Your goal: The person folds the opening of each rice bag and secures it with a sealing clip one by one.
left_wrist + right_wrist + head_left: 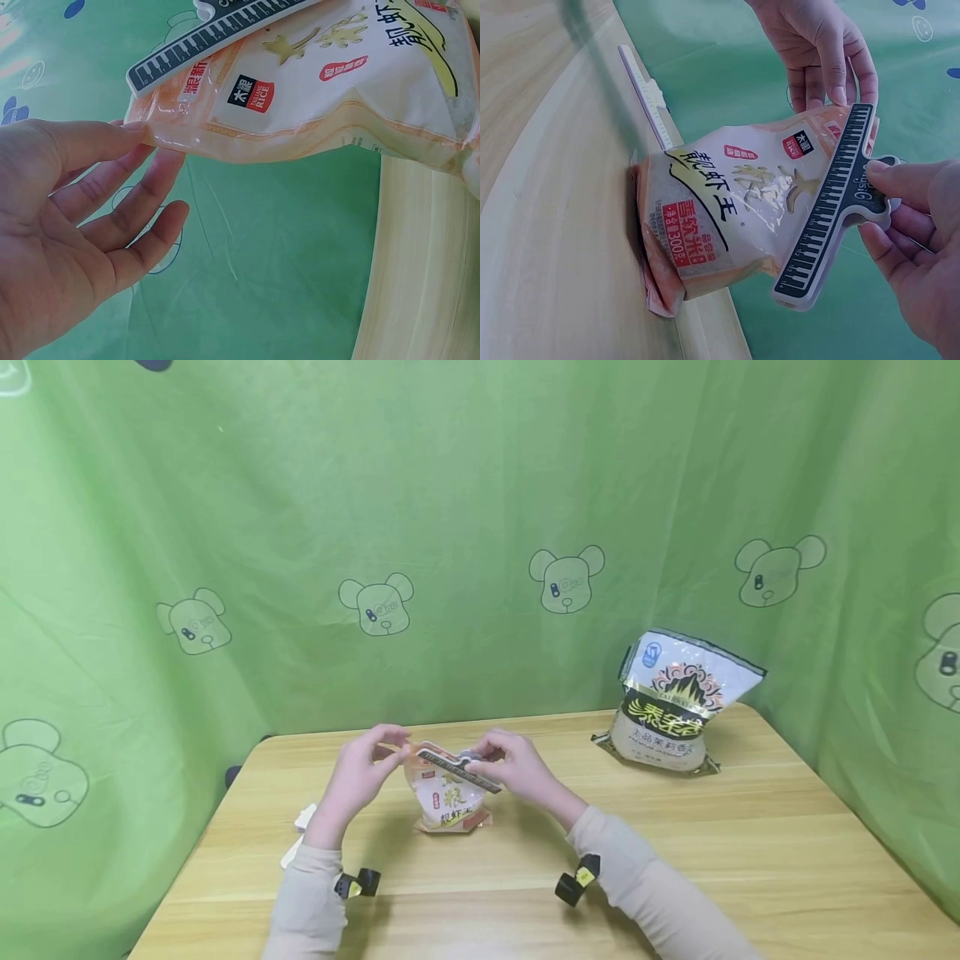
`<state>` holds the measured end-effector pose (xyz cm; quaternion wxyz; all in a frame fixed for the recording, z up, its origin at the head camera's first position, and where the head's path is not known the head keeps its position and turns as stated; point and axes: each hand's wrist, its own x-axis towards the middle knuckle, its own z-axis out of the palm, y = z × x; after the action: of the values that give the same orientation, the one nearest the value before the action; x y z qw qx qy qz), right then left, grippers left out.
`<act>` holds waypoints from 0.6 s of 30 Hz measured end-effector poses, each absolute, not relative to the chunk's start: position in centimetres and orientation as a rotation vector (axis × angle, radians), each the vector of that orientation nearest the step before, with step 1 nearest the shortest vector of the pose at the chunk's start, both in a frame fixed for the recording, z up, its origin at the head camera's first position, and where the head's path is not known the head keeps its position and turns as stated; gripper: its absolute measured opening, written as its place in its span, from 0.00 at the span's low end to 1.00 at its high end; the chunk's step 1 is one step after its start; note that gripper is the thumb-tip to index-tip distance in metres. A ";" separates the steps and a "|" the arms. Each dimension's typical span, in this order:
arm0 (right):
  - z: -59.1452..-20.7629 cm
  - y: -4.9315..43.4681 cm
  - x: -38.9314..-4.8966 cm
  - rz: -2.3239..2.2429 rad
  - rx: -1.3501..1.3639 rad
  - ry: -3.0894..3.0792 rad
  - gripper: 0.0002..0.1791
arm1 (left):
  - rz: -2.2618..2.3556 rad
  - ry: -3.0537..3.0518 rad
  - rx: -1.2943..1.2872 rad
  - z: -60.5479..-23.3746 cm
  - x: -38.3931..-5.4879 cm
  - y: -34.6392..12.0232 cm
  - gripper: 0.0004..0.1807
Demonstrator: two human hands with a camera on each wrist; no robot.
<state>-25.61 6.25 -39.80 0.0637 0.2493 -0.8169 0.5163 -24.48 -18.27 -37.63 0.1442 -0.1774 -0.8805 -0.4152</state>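
We have the straight, piano-printed clip (826, 204) slanting across the top of the small rice bag (720, 187), one end just beside the corner our left hand (67, 225) pinches; our right hand (922, 247) is nearer its middle, thumb and fingers pinching the rounded handle. Below, the bag's glossy, creased plastic film stands on the smooth wood-grained table (750, 835).
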 end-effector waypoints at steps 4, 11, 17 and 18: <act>-41.0 6.1 -26.7 1.564 0.726 -2.470 0.09 | -1.191 -2.547 -0.502 -37.6 -24.5 -18.2 0.14; -41.0 6.0 -26.9 1.555 0.738 -2.451 0.09 | -1.174 -2.560 -0.487 -37.6 -24.5 -18.3 0.14; -40.9 5.9 -26.8 1.550 0.722 -2.467 0.09 | -1.162 -2.561 -0.489 -37.6 -24.5 -18.3 0.13; -40.8 5.8 -26.7 1.552 0.719 -2.468 0.09 | -1.163 -2.561 -0.491 -37.6 -24.5 -18.3 0.14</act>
<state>-26.75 5.84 -40.83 0.0696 0.2388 -0.8200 0.5156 -24.47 -18.26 -37.58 0.1427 -0.1702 -0.8878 -0.4030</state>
